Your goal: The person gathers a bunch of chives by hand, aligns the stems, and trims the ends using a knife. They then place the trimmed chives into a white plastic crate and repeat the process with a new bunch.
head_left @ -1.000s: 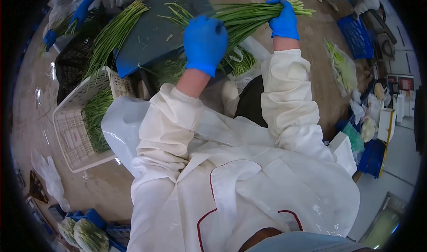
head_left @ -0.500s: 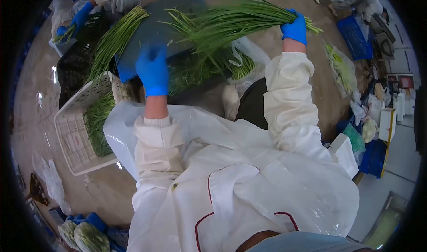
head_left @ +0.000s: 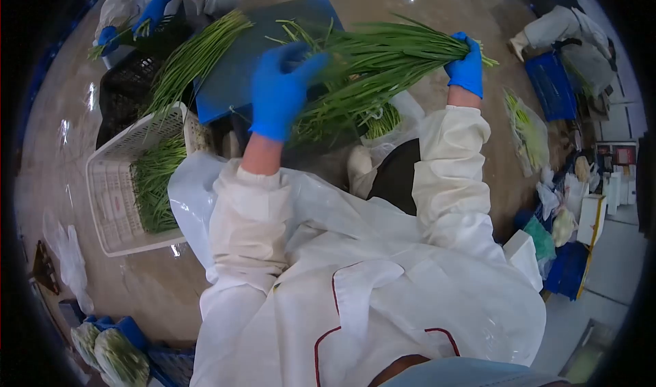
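Observation:
My right hand [head_left: 466, 66], in a blue glove, is closed around the pale stem end of a bunch of garlic chives [head_left: 396, 52]. The long leaves fan leftward in front of me. Near the leaf tips is my blue-gloved left hand [head_left: 281, 93], somewhat blurred, thumb and fingers apart with nothing in them. Beyond it stands a blue board [head_left: 239, 59], a few loose chives lying on it. Another pile of chives [head_left: 198, 59] rests along the board's left edge. More greens hang or lie below the held bunch, partly hidden.
A white plastic crate [head_left: 113, 202] with greens stands at my left, beside a black crate [head_left: 126, 90]. A co-worker's gloved hand [head_left: 156, 8] is at upper left. Bagged greens [head_left: 526, 131] lie on the floor at right, near a blue crate [head_left: 552, 86].
My left hand has moved right toward the leaves, and its thumb and fingers have spread. My right hand still grips the chives. The whole view has shifted slightly.

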`<state>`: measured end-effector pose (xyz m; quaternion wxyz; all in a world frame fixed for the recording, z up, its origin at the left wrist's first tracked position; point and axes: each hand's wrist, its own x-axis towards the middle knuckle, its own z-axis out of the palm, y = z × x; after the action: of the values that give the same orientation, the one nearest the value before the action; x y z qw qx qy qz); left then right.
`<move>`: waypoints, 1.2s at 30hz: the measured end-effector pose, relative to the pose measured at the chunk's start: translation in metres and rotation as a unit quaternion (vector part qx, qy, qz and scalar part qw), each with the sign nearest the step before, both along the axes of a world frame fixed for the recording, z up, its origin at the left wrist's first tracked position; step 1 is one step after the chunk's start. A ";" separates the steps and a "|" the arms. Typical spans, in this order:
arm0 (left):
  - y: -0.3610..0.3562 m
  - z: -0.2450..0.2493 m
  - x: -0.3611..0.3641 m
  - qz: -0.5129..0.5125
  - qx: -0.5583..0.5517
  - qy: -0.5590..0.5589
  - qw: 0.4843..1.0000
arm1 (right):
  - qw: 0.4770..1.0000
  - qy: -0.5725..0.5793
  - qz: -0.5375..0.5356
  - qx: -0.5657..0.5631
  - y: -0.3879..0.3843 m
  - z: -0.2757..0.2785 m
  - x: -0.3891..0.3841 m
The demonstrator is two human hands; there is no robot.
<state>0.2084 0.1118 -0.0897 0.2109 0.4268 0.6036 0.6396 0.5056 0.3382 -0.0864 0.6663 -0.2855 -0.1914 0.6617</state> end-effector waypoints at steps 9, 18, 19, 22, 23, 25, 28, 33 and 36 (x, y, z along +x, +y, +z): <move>-0.004 0.015 0.000 -0.116 -0.018 -0.291 0.949 | 0.996 0.018 0.067 0.047 0.013 -0.013 0.012; -0.021 -0.013 -0.013 -0.169 0.138 -0.510 0.832 | 0.994 -0.039 0.061 0.077 0.011 -0.009 0.015; -0.024 -0.019 -0.024 -0.168 0.116 -0.468 0.860 | 0.994 -0.051 0.049 0.082 0.015 -0.010 0.020; -0.026 -0.041 -0.046 -0.044 -0.022 -0.206 0.977 | 0.988 -0.050 0.088 0.120 0.022 -0.014 0.035; -0.023 -0.051 -0.051 -0.022 -0.032 -0.104 0.994 | 0.983 -0.045 0.114 0.136 0.025 -0.016 0.039; -0.021 -0.038 -0.047 0.001 -0.006 -0.005 1.000 | 0.977 -0.028 0.143 0.154 0.023 -0.014 0.040; -0.017 -0.014 -0.032 -0.025 0.061 -0.027 0.997 | 0.973 0.011 0.175 0.150 0.021 -0.013 0.039; -0.007 0.012 -0.004 -0.114 0.055 0.036 0.991 | 0.988 0.030 0.121 0.091 0.004 0.002 0.020; -0.010 0.028 0.014 -0.138 0.071 0.179 0.972 | 0.989 -0.063 0.090 0.104 -0.017 0.019 0.001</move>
<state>0.2222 0.1019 -0.0621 0.1544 0.6272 0.5198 0.5590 0.5062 0.3213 -0.0674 0.6171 -0.2373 -0.3258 0.6758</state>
